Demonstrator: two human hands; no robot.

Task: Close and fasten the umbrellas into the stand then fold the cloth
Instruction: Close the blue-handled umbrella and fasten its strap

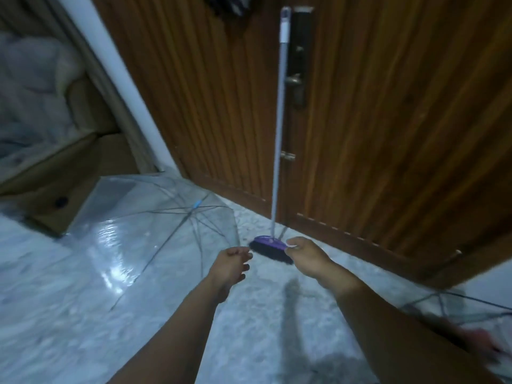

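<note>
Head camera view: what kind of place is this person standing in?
Probably a home entryway: a wooden door with a handle and lock, a broom leaning against it, and an open clear umbrella on the pale floor.

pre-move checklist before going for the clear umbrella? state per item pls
1. Clear umbrella located: ok, open on the floor, left of the hands.
2. Left hand free: ok, fingers loosely curled, nothing held.
3. Right hand free: cannot tell, fingertips sit at the broom head; grip unclear.
4. Broom stable: ok for now, it stands against the door, but may tip if nudged.
5. Second umbrella accounted for: ok, open at right edge, blurred.
6. Stand and cloth in view: not ok, neither is seen.
</note>
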